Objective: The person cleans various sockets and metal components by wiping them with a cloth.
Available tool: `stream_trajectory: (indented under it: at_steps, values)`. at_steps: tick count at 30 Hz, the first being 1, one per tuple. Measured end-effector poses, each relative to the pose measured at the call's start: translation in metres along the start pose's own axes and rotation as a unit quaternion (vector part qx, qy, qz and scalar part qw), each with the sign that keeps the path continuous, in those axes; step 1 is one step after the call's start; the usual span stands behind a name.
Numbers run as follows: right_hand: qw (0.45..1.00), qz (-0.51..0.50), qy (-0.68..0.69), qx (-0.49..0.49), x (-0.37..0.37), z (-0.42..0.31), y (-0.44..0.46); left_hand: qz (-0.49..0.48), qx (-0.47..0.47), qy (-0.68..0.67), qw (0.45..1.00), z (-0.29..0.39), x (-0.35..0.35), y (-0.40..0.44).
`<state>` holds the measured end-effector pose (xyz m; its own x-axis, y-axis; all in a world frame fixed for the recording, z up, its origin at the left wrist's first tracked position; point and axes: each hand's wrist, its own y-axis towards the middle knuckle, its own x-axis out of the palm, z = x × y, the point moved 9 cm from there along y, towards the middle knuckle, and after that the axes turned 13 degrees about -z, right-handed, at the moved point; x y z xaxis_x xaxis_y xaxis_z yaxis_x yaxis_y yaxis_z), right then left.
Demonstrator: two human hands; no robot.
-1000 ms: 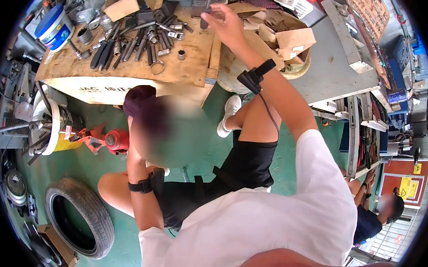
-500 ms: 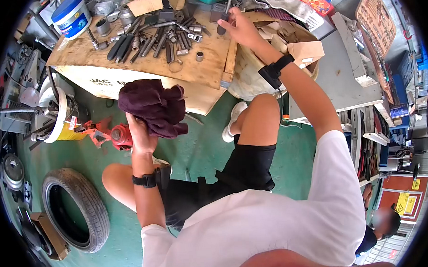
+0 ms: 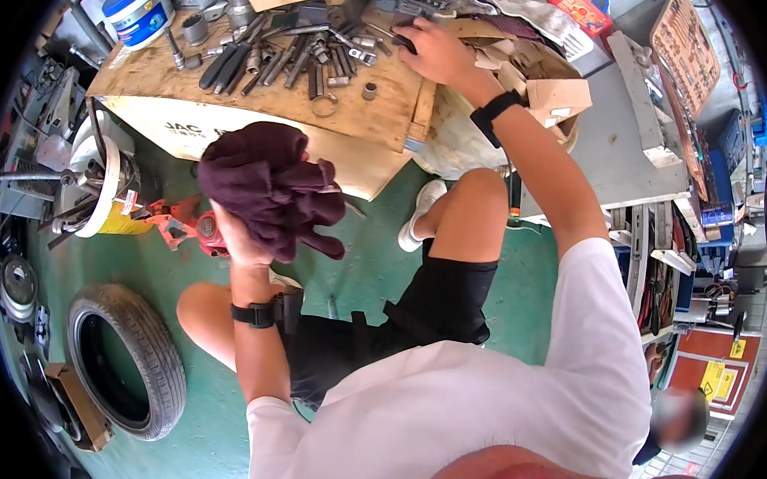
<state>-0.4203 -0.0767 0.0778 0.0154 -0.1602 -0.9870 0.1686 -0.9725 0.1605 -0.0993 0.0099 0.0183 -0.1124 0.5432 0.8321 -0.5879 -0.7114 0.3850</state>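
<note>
A bunched dark purple cloth [image 3: 266, 189] rests in my left hand [image 3: 240, 237], whose fingers are mostly hidden behind it. My right hand [image 3: 434, 53] is closed on the dark handle of a tool [image 3: 404, 43] at the right back of the wooden workbench [image 3: 370, 120]. The tool's thin shaft points up and left over the bench. Left of this hand lies a pile of sockets, wrenches and pliers [image 3: 299, 59]. A small socket [image 3: 369, 90] and a metal ring [image 3: 325, 105] sit near the bench's front edge.
A carton [image 3: 557, 99] and brown paper fill a bin right of the bench. On the floor are a tyre [image 3: 128, 362], a red jack [image 3: 208, 230] and a yellow-white bucket [image 3: 112, 196] of metal parts. Another person [image 3: 678, 419] is at the far lower right.
My right hand and the tool have gone from upright to lower, with the handle now tilted over the bench. The purple cloth has shifted slightly up and left with my left hand.
</note>
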Motion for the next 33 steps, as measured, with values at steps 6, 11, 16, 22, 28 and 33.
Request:
stream_trajectory:
  at_steps: [6, 11, 16, 22, 28, 33]
  values:
    - [0.996, 0.075, -0.042, -0.028, -0.028, -0.025, -0.027, 0.105, 0.043, 0.312, 0.943, 0.035, -0.005, 0.000]
    - [0.999, 0.042, -0.022, -0.005, -0.048, -0.055, -0.056, 0.039, 0.027, 0.107, 0.993, -0.002, 0.008, 0.016]
    - [0.969, 0.146, -0.102, -0.172, -0.080, -0.126, -0.120, 0.012, -0.099, 0.122, 0.988, -0.080, -0.021, -0.010]
    - [0.952, 0.131, 0.121, -0.248, -0.113, -0.152, -0.167, 0.006, 0.033, 0.341, 0.939, -0.075, 0.049, 0.029]
    - [0.916, -0.294, 0.132, -0.240, -0.054, -0.154, -0.191, 0.116, 0.246, 0.664, 0.696, 0.041, 0.089, 0.036]
    - [0.922, -0.266, 0.137, -0.246, -0.053, -0.116, -0.209, 0.225, 0.292, 0.512, 0.776, 0.115, 0.055, 0.055]
